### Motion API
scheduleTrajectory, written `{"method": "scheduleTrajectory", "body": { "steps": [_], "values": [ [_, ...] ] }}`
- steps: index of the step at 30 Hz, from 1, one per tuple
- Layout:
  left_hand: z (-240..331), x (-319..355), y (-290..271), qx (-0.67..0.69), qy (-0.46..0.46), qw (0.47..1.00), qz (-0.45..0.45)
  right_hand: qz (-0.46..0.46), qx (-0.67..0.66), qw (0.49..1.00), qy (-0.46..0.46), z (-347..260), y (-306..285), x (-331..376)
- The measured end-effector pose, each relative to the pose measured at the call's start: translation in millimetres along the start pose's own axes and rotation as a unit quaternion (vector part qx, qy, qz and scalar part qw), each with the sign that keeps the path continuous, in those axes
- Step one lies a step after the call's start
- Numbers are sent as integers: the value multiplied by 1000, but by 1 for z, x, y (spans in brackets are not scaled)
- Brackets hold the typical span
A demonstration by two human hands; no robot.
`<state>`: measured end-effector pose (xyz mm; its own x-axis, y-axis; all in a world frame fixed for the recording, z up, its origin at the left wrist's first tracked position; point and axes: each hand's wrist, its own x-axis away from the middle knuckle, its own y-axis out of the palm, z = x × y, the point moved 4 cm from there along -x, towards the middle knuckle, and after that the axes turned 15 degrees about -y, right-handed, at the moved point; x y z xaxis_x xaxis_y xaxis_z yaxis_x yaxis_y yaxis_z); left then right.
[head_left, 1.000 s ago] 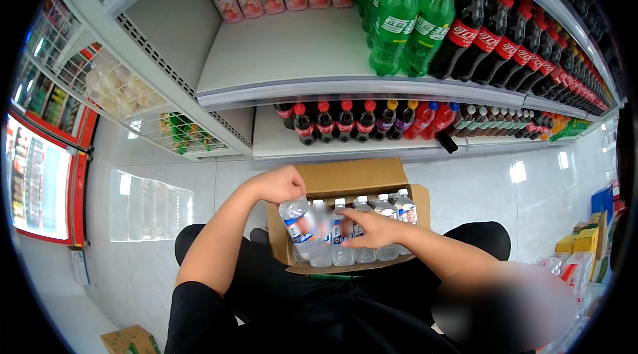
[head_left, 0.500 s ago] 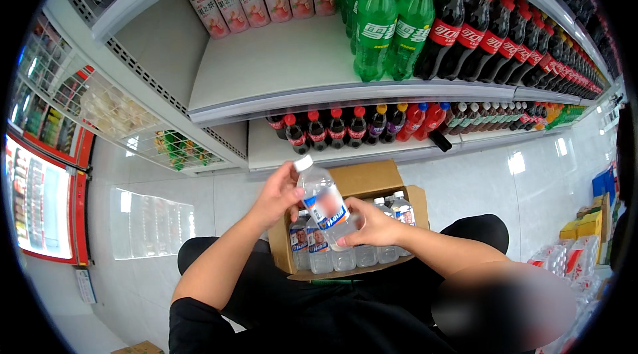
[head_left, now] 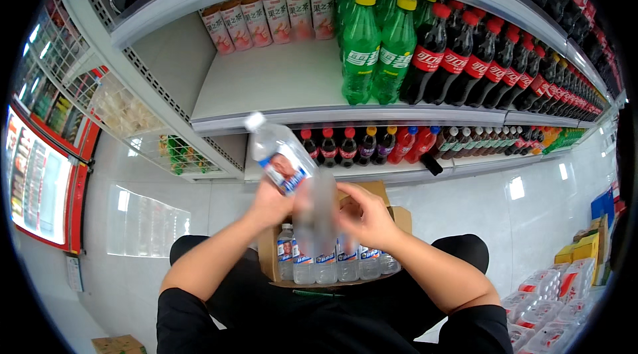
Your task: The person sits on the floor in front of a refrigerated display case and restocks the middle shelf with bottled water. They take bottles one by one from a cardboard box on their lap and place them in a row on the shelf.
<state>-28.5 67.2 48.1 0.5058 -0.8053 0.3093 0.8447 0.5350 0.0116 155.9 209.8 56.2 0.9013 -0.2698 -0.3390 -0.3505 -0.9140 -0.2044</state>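
Note:
My left hand (head_left: 271,205) is closed around a clear plastic bottle (head_left: 264,142) with a white cap and a blue and white label. The bottle tilts, cap up and to the left, in front of the lower shelf. Its lower end is lost in a grey blur. Beside that blur is my right hand (head_left: 369,220), fingers curved and apart; whether they touch the bottle I cannot make out. Below both hands an open cardboard carton (head_left: 267,247) stands between my knees. It holds several upright bottles (head_left: 325,267) of the same kind.
Ahead, the upper shelf (head_left: 266,85) holds pink-labelled drinks (head_left: 279,16), green bottles (head_left: 362,55) and dark cola bottles (head_left: 425,58). Small bottles (head_left: 348,148) line the lower shelf. Wire baskets (head_left: 126,111) and a red-framed fridge (head_left: 41,184) stand left. Wrapped bottle packs (head_left: 548,301) lie right.
The bottle has risen up and left in my left hand, closer to me. My right hand has shifted slightly up and is no longer plainly around the bottle's base. The view has shifted a little.

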Motion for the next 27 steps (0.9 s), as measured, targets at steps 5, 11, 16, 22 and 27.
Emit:
{"method": "scheduleTrajectory", "body": {
  "steps": [5,11,16,22,27],
  "values": [
    [90,-55,-44,-87,102,973,188,81,117,987,-70,-3,-26,-5],
    [149,-161,-50,-123,95,978,138,81,211,969,-101,9,-42,-12],
    [151,-237,-42,-162,142,972,90,36,401,880,-253,0,-64,-48],
    [170,-279,-25,-222,127,959,123,-9,510,836,-200,16,-108,-64],
    [162,-325,-45,-214,220,940,148,-50,525,833,-167,28,-100,-71]
  ]
}}
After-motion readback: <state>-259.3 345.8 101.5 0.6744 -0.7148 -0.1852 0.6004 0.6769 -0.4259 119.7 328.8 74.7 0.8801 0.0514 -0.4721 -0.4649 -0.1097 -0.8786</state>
